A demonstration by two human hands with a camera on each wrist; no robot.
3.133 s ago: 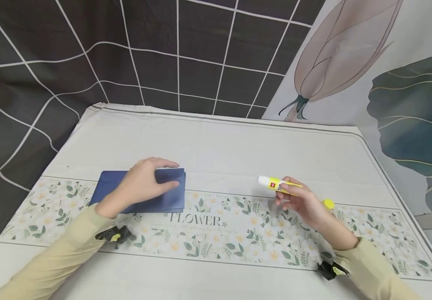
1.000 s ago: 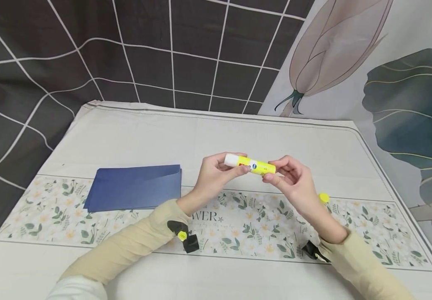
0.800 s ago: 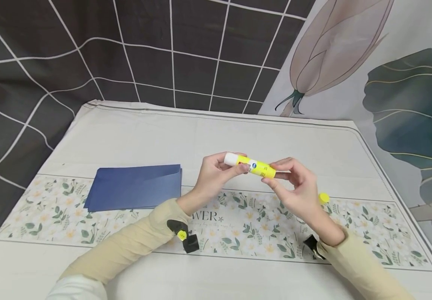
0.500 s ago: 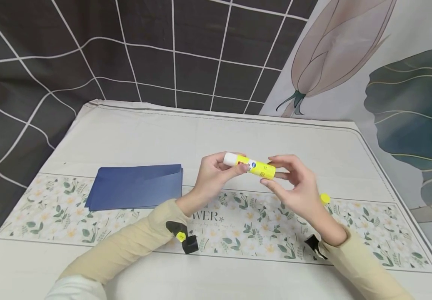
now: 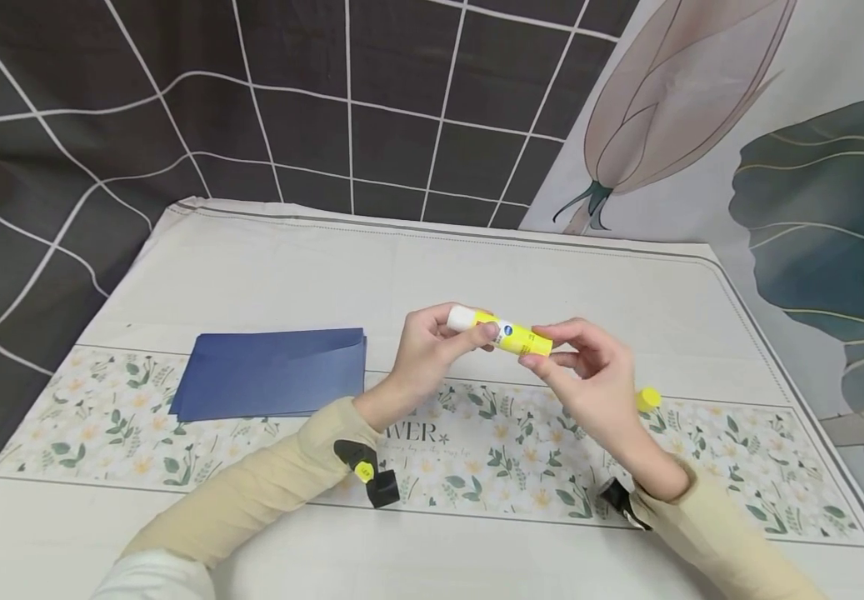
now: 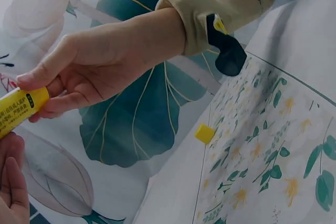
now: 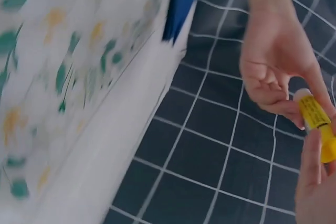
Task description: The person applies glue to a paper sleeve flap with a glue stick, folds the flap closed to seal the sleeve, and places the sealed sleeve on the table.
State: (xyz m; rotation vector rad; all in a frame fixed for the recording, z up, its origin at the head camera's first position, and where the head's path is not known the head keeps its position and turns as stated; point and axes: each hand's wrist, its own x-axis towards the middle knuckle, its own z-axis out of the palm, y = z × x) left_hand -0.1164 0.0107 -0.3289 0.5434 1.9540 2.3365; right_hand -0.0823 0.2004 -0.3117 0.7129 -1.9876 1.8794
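In the head view a yellow glue stick (image 5: 525, 340) with a white end lies nearly level above the table, its white end to the left. My left hand (image 5: 424, 354) grips it near the white end, thumb along the label. The thumb and fingers of my right hand (image 5: 592, 379) pinch its yellow base. In the left wrist view the base of the glue stick (image 6: 21, 109) sits between the right thumb and fingers. The right wrist view shows the same glue stick (image 7: 315, 115) between both hands.
A small stack of dark blue envelopes (image 5: 270, 375) lies on the left of the table. A yellow cap (image 5: 649, 399) stands right of the right wrist. The white tablecloth (image 5: 432, 275) has a floral band. Dark gridded and leaf-patterned cloths hang behind and to the right.
My left hand has left the envelopes and taken hold of the glue stick, which has moved left. Over the last second my right fingers have loosened, shifted and pinched its base again.
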